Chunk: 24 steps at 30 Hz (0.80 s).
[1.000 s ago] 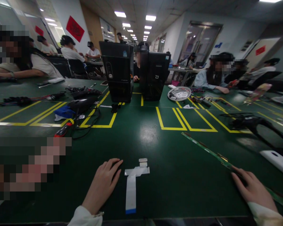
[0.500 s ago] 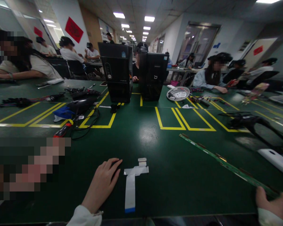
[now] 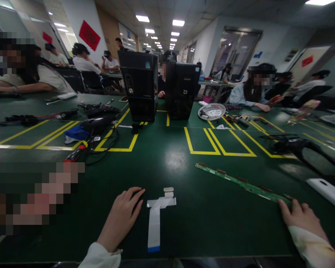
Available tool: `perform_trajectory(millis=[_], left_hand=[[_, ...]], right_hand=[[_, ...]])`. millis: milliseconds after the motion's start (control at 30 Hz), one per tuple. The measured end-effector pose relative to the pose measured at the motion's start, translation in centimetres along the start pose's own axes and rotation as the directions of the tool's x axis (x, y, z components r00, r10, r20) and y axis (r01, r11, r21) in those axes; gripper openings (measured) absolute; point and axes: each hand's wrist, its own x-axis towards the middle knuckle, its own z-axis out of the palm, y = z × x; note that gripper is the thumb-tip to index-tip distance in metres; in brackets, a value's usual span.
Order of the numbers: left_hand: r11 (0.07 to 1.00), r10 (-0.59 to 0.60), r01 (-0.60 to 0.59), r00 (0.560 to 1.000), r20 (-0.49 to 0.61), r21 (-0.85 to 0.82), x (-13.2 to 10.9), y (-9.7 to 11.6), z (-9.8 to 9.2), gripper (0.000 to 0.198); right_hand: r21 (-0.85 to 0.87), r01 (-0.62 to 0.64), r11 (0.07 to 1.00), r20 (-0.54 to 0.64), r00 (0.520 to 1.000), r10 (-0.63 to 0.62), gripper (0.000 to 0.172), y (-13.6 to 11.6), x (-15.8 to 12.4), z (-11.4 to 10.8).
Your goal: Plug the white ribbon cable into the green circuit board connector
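My left hand (image 3: 120,219) lies flat on the green table (image 3: 206,223), fingers stretched out, just left of a white flat ribbon cable (image 3: 155,219) with a blue tip. It holds nothing. My right hand (image 3: 303,217) is at the near right, fingers closed on the near end of a long thin green circuit strip (image 3: 240,183). The strip runs from my right hand up and left across the table.
Two black computer cases (image 3: 159,89) stand at the table's middle back. A red-handled tool (image 3: 74,154), black cables and a blue object lie at left. A white basket (image 3: 211,111) and a white part (image 3: 328,192) sit right. Other people sit around.
My right hand has drawn the green strip's near end toward me and swung the strip leftward, so its far end now sits nearer the middle. My left hand has not moved.
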Motion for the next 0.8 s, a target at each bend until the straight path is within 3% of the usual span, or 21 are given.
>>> perform_trajectory(millis=[100, 300, 500, 600, 800], left_hand=[[1.0, -0.003, 0.003, 1.0, 0.007, 0.0, 0.0, 0.0, 0.0, 0.039], [1.0, 0.005, -0.005, 1.0, -0.004, 0.018, 0.1, 0.0, 0.1, 0.038], [1.0, 0.027, -0.027, 1.0, -0.003, 0.016, 0.1, 0.1, 0.0, 0.037], [1.0, 0.024, -0.024, 1.0, -0.004, 0.014, 0.0, 0.0, 0.0, 0.037], [0.999, 0.024, -0.024, 1.0, -0.012, 0.027, 0.0, 0.1, -0.1, 0.037]], right_hand=[[0.068, 0.055, 0.996, 0.062, 0.996, -0.059, 0.08, -3.9, 0.4, -0.7], [0.114, 0.28, 0.953, 0.032, 0.958, -0.285, 0.068, -12.2, -0.7, -0.7], [0.017, 0.59, 0.808, 0.066, 0.805, -0.589, 0.074, -20.2, -4.7, -3.3], [0.009, 0.618, 0.786, 0.107, 0.781, -0.615, 0.081, -23.4, -6.9, -5.0], [0.014, 0.55, 0.835, 0.245, 0.808, -0.536, 0.089, -27.5, -10.4, -7.8]])
